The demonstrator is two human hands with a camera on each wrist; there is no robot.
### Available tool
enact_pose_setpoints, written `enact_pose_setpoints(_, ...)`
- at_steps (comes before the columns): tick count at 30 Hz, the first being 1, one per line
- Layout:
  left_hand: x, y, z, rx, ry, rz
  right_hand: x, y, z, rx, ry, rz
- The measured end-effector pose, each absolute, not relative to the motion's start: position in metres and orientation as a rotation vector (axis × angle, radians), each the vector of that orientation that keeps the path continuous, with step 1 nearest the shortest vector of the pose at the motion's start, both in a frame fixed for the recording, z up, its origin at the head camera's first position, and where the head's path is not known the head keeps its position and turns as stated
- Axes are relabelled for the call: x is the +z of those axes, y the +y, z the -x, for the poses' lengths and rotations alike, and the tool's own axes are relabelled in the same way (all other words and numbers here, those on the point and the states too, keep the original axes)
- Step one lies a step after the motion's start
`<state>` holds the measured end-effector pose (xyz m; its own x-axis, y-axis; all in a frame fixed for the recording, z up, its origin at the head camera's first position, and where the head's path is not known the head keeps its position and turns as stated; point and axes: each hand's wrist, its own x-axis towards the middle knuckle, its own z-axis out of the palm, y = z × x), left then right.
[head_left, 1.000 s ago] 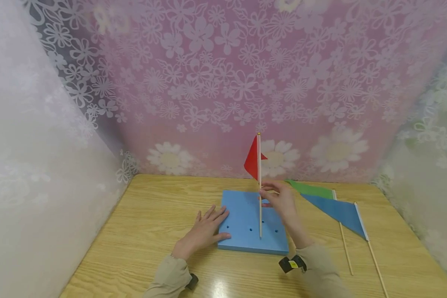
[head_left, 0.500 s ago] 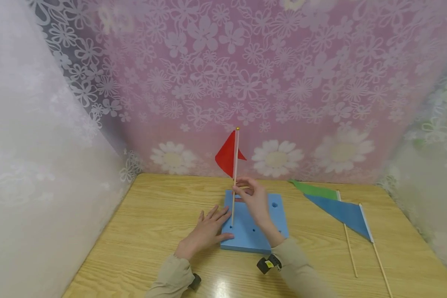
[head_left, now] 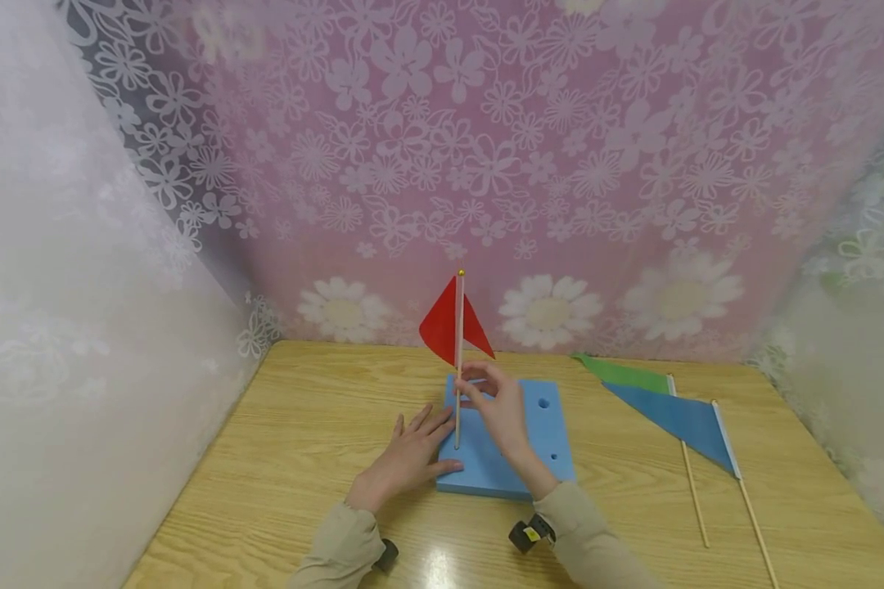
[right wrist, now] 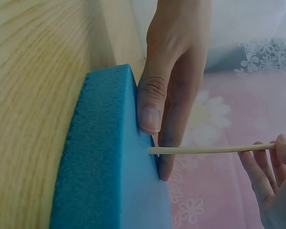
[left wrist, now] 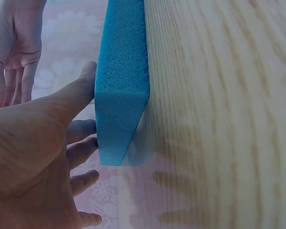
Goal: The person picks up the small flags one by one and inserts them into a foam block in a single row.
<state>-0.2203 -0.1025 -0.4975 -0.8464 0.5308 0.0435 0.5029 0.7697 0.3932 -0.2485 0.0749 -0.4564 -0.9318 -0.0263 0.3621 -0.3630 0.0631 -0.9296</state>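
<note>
While right hand (head_left: pixel 497 406) pinching red flag (head_left: pixel 453 329) stick, left hand (head_left: pixel 405 458) fingers flat on unlabelled blue foam block (head_left: pixel 541 442)

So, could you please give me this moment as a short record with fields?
Right hand: pinches the stick of the red flag, upright, foot at the blue foam block.
Left hand: fingers flat on the block's left edge.
Beside: green flag and blue flag lying on the wooden table.
</note>
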Motion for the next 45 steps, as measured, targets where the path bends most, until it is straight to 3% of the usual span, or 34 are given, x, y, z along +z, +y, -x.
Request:
enact_pose_setpoints(16,-0.497,-0.102,0.218,0.583,2.878,-0.851,-0.468,0.073,0.238,1.907,-2.162,-0.368)
enact_pose_setpoints(24,-0.497,-0.102,0.217,0.534,2.876,-0.835,-0.442,0.071,0.218,1.883,-2.165,-0.427)
enact_pose_setpoints(45,-0.498,-0.103,0.217,0.552,2.877,-0.841,-0.445,0.083,0.220,1.875,-2.209,-0.442)
